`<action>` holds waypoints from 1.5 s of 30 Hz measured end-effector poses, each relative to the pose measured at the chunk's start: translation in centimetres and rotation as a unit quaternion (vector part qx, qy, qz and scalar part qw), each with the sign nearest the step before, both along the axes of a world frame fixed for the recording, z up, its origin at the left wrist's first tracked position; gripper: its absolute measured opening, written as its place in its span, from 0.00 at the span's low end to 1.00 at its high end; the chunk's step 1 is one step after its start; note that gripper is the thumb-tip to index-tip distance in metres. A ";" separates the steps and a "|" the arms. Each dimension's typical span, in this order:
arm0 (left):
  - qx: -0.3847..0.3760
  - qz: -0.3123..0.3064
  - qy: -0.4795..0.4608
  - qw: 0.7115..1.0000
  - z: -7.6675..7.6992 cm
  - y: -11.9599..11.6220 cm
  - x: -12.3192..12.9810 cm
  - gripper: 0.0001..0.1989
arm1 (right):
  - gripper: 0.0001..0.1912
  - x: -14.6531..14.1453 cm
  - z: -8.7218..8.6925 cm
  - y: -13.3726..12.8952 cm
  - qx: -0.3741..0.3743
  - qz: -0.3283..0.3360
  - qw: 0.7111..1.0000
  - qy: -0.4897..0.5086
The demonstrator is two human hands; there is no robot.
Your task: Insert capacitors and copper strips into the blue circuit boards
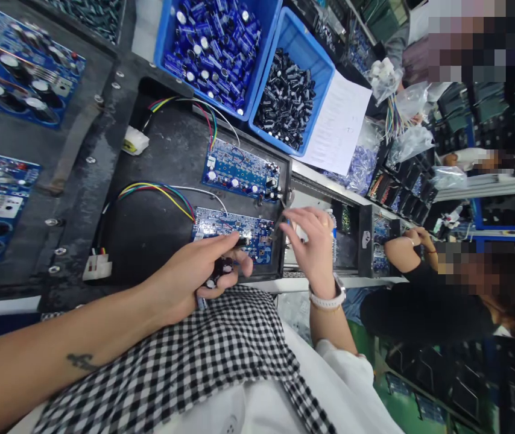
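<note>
My left hand (203, 268) is curled around several dark cylindrical capacitors (221, 269), with their silvery ends showing between thumb and fingers. It hovers over the front edge of a blue circuit board (207, 222) lying in a black tray (149, 223). At that board's right end, my right hand (308, 238) has its thumb and index fingertips drawn close together by the tray's rim. Whatever is between those fingertips is too small to make out. Just behind lies a second blue circuit board (239, 163), with small capacitors standing on it. Coloured wires run from both boards.
Behind the tray stand a blue bin of blue capacitors (158, 54) and a smaller blue bin of black capacitors (327, 75). A paper sheet (343, 120) lies beside them. Larger populated boards (65, 78) are at left. On the right, a co-worker's hands (413, 238) work at the line.
</note>
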State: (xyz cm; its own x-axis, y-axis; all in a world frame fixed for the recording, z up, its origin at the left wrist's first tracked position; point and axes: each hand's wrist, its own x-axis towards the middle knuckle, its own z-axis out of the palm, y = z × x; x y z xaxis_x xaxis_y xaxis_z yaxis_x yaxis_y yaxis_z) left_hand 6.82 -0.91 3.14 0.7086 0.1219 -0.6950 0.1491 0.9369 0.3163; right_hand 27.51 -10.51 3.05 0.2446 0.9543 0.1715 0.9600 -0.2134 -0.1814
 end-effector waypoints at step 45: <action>-0.087 -0.074 0.018 0.993 -0.1 -2.8 0.5 0.08 | 0.11 -3.6 -2.2 -3.1 -0.005 -0.012 0.996 0.092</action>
